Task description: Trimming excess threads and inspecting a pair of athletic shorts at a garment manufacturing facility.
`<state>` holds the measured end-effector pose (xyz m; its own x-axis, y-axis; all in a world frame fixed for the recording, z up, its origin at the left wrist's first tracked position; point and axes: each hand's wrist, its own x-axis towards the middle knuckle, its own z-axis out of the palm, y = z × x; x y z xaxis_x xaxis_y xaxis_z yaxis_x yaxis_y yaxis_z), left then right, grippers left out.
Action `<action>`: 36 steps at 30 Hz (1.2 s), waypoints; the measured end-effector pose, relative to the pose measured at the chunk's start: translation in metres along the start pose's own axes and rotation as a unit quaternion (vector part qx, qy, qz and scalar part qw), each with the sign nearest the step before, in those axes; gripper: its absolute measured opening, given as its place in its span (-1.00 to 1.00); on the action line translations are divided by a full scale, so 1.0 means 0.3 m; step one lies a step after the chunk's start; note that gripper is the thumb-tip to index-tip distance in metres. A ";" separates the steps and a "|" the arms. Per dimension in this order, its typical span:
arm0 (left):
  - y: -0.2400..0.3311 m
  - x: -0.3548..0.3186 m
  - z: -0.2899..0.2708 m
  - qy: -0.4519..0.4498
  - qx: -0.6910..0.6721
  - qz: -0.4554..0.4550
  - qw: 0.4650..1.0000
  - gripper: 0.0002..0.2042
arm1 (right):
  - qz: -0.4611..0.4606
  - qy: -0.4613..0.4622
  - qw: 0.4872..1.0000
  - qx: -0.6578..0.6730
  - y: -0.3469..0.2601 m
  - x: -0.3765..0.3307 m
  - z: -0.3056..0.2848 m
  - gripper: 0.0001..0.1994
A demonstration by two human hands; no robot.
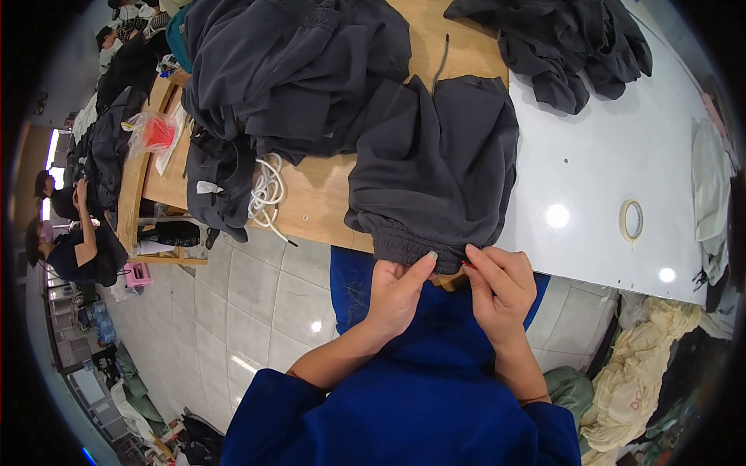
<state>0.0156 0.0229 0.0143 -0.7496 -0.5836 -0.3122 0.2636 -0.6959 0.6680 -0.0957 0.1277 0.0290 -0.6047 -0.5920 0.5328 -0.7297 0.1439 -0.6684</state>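
Dark grey shorts point(435, 171) lie at the table's front edge, their gathered elastic waistband point(398, 242) toward me. My left hand point(396, 295) is closed on the waistband, thumb on top and fingers folded beneath. Close by on the right, my right hand point(505, 291) pinches a thin red thing point(466, 264) at the band's edge. Only a sliver of it shows between the fingers, so its kind is unclear. A dark cord point(443, 62) with a black tip lies on the wood beyond the shorts.
Dark grey garments are heaped point(295, 78) at the back left, with more point(579, 46) at the back right. A white cord bundle point(266, 190) lies left of the shorts. A tape roll point(633, 220) rests on the white tabletop point(575, 202). Two people are at the far left.
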 end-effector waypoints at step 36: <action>0.031 0.013 0.009 -0.002 0.012 -0.008 1.000 -0.78 | 0.030 -0.006 0.999 0.010 0.005 -0.005 -0.024 -0.67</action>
<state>0.0133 0.0154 0.0211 -0.7559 -0.5709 -0.3204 0.2371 -0.6949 0.6789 -0.0981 0.1345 0.0309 -0.6439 -0.5916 0.4852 -0.6854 0.1641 -0.7094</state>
